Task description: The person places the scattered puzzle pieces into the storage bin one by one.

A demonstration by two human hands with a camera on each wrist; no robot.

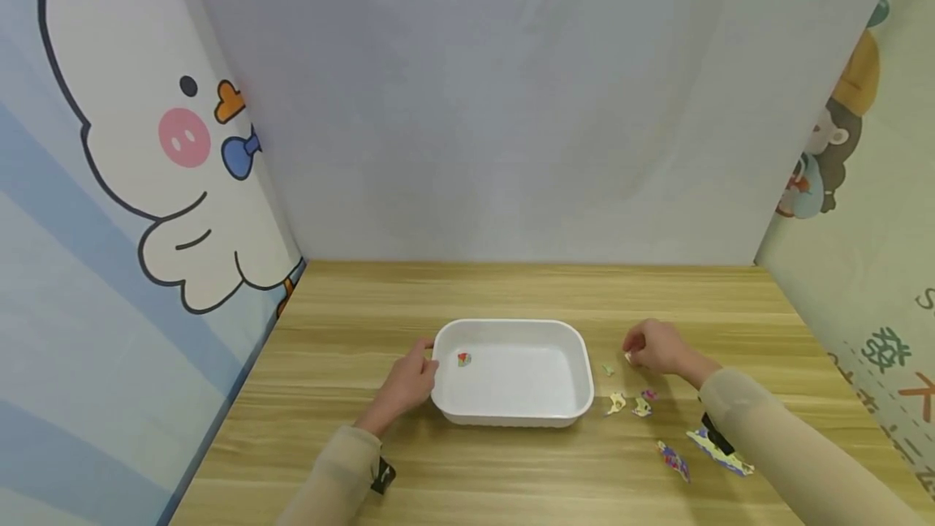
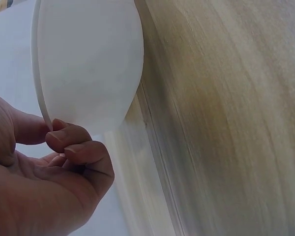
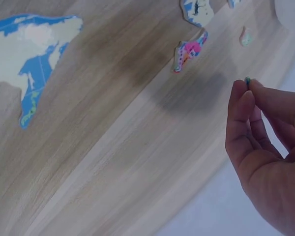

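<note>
White tray [image 1: 522,384], map-like pieces [image 3: 37,44], green Chinese-looking character [image 1: 886,350] rightward.

Counted: one tray [image 1: 522,384], two hands [image 1: 407,380], eight visible pieces [image 1: 674,461]; six lay on tabletop [image 1: 511,477], one inside tray, one in right hand [image 1: 655,347].

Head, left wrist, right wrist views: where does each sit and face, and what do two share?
Head: head-worn, facing forward and down at a white rectangular tray on a wood-grain table; left hand, right hand and beige sleeves show.
Left wrist: on that wrist, facing the tray's outer wall; left hand shows, pinching the rim.
Right wrist: on that wrist, facing the table and flat, colourful pieces; right hand shows, pinching a small piece.
Head and right wrist share the right hand and pieces.
</note>
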